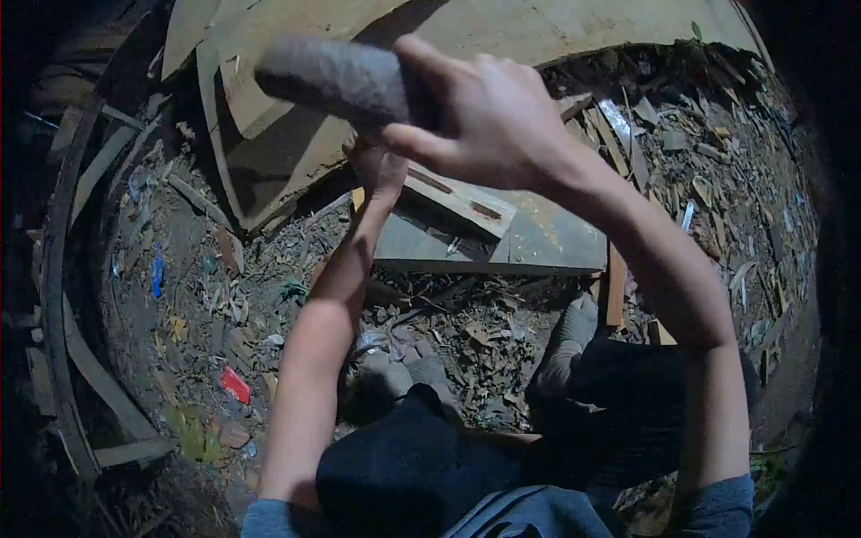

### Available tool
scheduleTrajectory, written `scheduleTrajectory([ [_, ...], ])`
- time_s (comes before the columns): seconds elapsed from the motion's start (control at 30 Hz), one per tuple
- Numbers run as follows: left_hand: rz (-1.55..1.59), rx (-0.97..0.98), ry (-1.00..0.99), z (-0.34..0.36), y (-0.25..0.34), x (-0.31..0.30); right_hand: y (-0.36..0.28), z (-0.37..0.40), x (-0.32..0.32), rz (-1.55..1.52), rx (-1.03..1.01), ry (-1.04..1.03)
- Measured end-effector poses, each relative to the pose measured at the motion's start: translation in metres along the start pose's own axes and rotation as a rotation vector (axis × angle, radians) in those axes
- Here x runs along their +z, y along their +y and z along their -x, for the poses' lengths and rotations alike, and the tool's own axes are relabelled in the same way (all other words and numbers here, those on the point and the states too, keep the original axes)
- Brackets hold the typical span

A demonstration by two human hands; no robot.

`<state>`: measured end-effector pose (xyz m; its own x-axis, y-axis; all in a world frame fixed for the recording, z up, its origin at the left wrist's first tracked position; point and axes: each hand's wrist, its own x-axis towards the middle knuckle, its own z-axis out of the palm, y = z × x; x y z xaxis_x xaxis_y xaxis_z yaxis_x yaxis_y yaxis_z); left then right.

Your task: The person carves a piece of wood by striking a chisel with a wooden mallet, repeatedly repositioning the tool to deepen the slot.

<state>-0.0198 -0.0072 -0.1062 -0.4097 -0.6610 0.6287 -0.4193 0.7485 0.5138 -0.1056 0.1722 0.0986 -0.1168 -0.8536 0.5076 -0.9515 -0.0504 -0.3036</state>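
Raised in front of me, my right hand (507,117) grips a thick, dark grey block with a rough surface (336,81), its far end smeared by motion. Below it, my left hand (377,166) is closed; the block and right hand partly cover its fingers, and I cannot tell what it holds. Beside the left hand lies a pale wooden piece (496,221) with narrow slots cut into its top. That piece rests on a flat wooden board (556,238) low in front of my feet.
Large curved wooden sheets (574,27) lie at the back. Wood scraps and chips litter the ground, with a red wrapper (235,386) and a blue scrap (157,271) at left. A reddish wood strip (616,285) stands by the board's right end. A long curved strip (58,251) borders the left.
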Motion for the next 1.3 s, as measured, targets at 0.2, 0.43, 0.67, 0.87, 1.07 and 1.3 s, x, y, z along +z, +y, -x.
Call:
scheduleTrajectory([
  [0.2, -0.131, 0.061, -0.043, 0.0, 0.0, 0.001, 0.0, 0.014, -0.002, 0.043, 0.056, -0.025],
  [0.43, -0.116, -0.136, -0.348, 0.01, 0.074, -0.074, 0.018, 0.026, 0.032, -0.387, 0.31, 0.004],
  [0.67, 0.731, -0.209, 0.178, 0.021, 0.055, -0.052, 0.092, 0.11, 0.107, -0.323, 0.699, -0.372],
  [0.87, 0.753, -0.226, 0.1, 0.03, 0.066, -0.055, 0.102, 0.138, 0.09, -0.319, 0.707, -0.682],
  [1.07, 0.748, -0.213, 0.067, 0.025, 0.085, -0.052, 0.089, 0.164, 0.082, -0.224, 0.726, -0.609],
  [1.3, 1.138, -0.366, 0.275, -0.032, 0.068, -0.079, 0.08, 0.161, 0.075, -0.196, 0.756, -0.641],
])
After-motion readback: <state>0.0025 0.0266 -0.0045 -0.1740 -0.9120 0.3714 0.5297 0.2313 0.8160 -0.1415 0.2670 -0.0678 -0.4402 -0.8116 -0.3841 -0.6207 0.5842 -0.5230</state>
